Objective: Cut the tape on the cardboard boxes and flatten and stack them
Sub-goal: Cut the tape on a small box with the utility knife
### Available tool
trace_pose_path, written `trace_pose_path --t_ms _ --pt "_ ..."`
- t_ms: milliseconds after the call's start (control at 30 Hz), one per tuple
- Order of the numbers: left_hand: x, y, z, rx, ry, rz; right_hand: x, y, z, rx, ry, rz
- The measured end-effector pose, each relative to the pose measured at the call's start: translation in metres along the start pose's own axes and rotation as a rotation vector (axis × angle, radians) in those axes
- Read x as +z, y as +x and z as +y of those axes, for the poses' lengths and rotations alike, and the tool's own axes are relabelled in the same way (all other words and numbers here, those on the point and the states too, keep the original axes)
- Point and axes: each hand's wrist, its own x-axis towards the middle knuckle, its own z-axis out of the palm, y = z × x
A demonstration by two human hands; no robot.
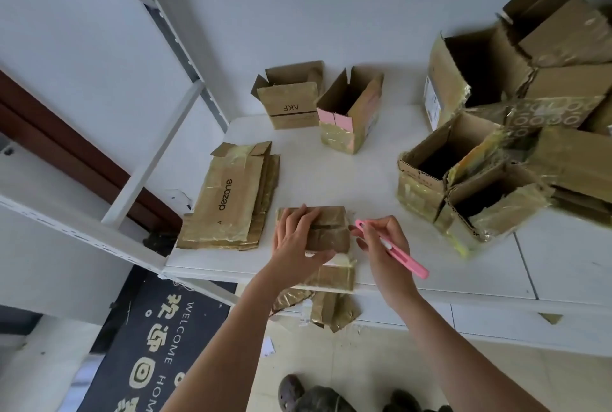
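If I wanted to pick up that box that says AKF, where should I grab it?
Grab the AKF box by its two side walls, reaching down from above. It stands upright with its top flaps open, and the pink-flapped box crowds one side, so keep your fingers close.

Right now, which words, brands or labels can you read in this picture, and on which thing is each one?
"dezone": top flattened box of the stack.
"VKF", upside down: small open box.
"WELCOME HOM", cut off: dark floor mat.
White label on the large open box: too blurred.
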Motion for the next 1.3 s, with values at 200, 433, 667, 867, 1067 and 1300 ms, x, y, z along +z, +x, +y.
trace_pose_path --t_ms 200,433,667,867,1067,1300 --pt "0.002 -0.002 0.001 -0.005 0.007 0.018 0.001 0.005 0.002 0.016 0.016 0.0" --pt "0.0 -0.001 -0.002 -0.008 -0.021 0.002 -0.009 0.018 -0.002 0.056 -0.061 -0.105" --pt "-0.001 0.0 -0.002 -0.002 0.0 -0.016 -0.025 0.004 -0.007 0.061 -0.145 -0.233" --pt "-0.001 0.0 -0.002 -0.011 0.008 -0.017 -0.037 -0.022 -0.005 0.021 -0.179 -0.304" --pt "-0.002 -0.001 0.001 -0.012 -0.007 0.013 -0.043 -0.023 -0.008 -0.019 -0.195 -0.358" --pt "-0.002 -0.001 0.002 -0.027 -0.027 0.024 -0.026 -0.003 -0.011 0.03 -0.145 -0.213"
